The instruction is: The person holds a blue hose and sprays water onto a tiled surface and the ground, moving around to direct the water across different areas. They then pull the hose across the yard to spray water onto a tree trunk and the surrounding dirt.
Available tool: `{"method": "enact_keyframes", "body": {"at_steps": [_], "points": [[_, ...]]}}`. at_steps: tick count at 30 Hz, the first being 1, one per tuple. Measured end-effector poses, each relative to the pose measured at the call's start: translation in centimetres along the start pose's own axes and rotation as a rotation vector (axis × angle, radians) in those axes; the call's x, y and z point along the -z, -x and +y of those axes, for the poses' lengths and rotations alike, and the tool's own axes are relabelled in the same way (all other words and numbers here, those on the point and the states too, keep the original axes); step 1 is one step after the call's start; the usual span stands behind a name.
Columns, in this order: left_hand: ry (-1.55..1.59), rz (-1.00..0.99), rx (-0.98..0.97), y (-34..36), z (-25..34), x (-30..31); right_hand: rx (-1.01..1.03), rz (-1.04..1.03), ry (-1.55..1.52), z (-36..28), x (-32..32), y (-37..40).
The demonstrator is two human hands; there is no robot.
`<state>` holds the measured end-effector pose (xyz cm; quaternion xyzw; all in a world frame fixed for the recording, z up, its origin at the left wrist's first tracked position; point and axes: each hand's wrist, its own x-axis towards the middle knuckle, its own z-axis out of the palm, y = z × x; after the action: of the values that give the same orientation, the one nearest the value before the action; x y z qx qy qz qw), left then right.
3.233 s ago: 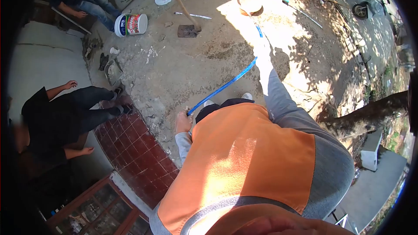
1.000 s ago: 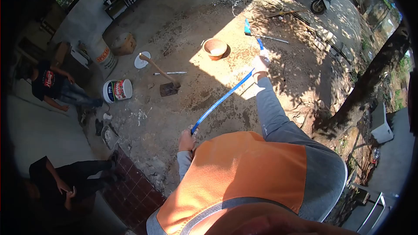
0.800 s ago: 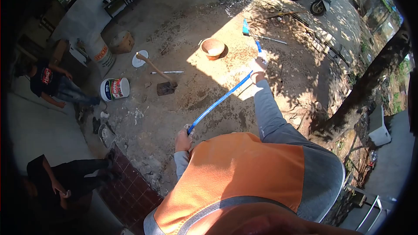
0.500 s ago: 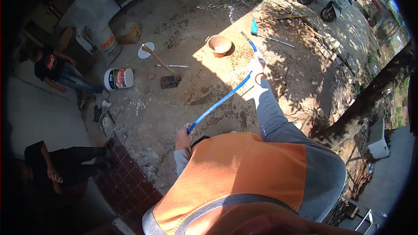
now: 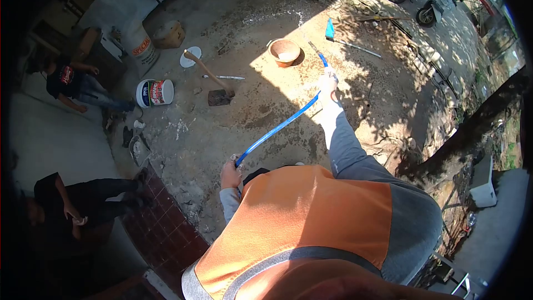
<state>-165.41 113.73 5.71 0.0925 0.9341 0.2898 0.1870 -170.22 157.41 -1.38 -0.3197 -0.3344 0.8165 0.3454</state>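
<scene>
A blue hose (image 5: pixel 277 128) runs between my two hands, with a narrow nozzle (image 5: pixel 312 46) at its far end. My right hand (image 5: pixel 328 82), stretched forward in the sun, is closed around the hose close to that nozzle. Lower down near my waist, my left hand (image 5: pixel 231 175) grips the other visible end of the hose. A pale streak like spraying water (image 5: pixel 300 21) lies beyond the nozzle. Left of the nozzle, an orange-brown basin (image 5: pixel 283 53) sits on the ground, partly in sunlight. A tool with a blue head (image 5: pixel 330 29) and pale handle lies to the right.
A hoe (image 5: pixel 221 97) with a wooden handle stands left, near a white paint bucket (image 5: pixel 155 93) on its side. Two people (image 5: pixel 71 80) are at the left wall. Behind are a sack (image 5: pixel 143 49) and parked motorbikes (image 5: pixel 426 15). A tree trunk (image 5: pixel 463 125) slants at right.
The view has shifted slightly, so the ground objects sit a little further right. Both hands keep their hold on the hose, and its nozzle points much the same way.
</scene>
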Motion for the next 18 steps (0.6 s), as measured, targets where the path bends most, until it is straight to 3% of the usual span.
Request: {"method": "enact_keyframes", "body": {"at_steps": [1, 2, 5, 6, 9, 13, 15, 16, 17, 18], "points": [[0.02, 0.024, -0.015, 0.2, 0.0, 0.0, 0.0, 0.011, 0.008, 0.4, -4.8, -2.9], [0.039, 0.049, -0.031, 0.3, 0.0, -0.1, 0.0, 0.022, 0.015, 0.6, 0.5, 1.6], [0.123, -0.002, 0.013, 0.2, -0.3, 0.0, 0.005, 0.057, 0.032, -0.2, 1.5, 2.5], [0.116, -0.005, 0.006, 0.2, -0.4, 0.1, 0.01, 0.07, 0.036, -0.7, -2.0, -0.3], [-0.053, 0.032, -0.116, 0.1, -0.6, 0.7, 0.022, 0.123, 0.051, -1.1, -2.1, 0.6], [0.026, -0.016, -0.069, 0.5, 1.4, 2.7, 0.018, 0.215, 0.052, 0.4, 1.7, 2.1], [0.024, -0.079, -0.027, -0.4, 1.4, 2.7, 0.155, 0.324, -0.221, 1.9, 4.6, 2.4], [-0.029, -0.04, -0.122, -1.7, -0.1, 1.8, 0.304, 0.325, -0.277, 0.7, 5.0, 4.8], [-0.097, -0.023, -0.224, -2.2, -1.6, 1.9, 0.332, 0.465, -0.197, -0.1, 5.1, 6.7], [-0.157, -0.104, -0.259, -2.5, -1.9, 2.4, 0.276, 0.249, -0.173, -1.4, 6.7, 9.8]]}}
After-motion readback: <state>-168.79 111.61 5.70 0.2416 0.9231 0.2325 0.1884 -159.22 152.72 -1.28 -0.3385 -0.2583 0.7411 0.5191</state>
